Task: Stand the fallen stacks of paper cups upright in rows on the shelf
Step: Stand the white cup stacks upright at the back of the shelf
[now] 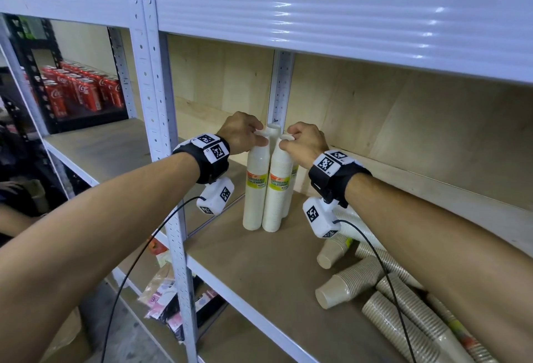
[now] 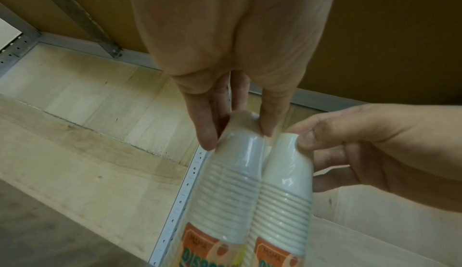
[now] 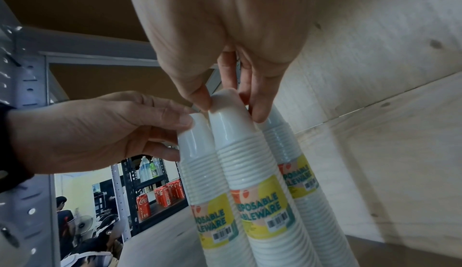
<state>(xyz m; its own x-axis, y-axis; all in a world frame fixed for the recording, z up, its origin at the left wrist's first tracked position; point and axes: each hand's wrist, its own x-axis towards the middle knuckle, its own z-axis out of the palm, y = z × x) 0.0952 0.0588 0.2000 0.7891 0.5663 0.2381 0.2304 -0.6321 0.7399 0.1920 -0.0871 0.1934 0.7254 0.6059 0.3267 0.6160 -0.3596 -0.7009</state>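
Shelf: the white metal shelf [image 1: 259,282] has a brown board that carries all the cups; the job looks under halfway done, judging by how the cups lie.
Fallen stacks: a heap of brown cup stacks [image 1: 383,284] lies on its side at the right of the board, several stacks crossing one another, partly hidden under the right forearm; I count at least five, and none of them is upright yet.
Standing stacks: three white cup stacks stand at the back left corner, close against each other and near the upright post. The left white stack [image 1: 256,189] and the right white stack [image 1: 278,192] form the front pair, touching at their sides; the rear white stack [image 1: 273,129] shows only its top behind them.
Left hand: the left hand [image 1: 242,132] pinches the top of the left white stack with thumb and curled fingers.
Right hand: the right hand [image 1: 302,140] pinches the top of the right white stack in the same way.
Step in hand: both stacks seem to be being squared into the row.
Left to do: the whole brown heap.
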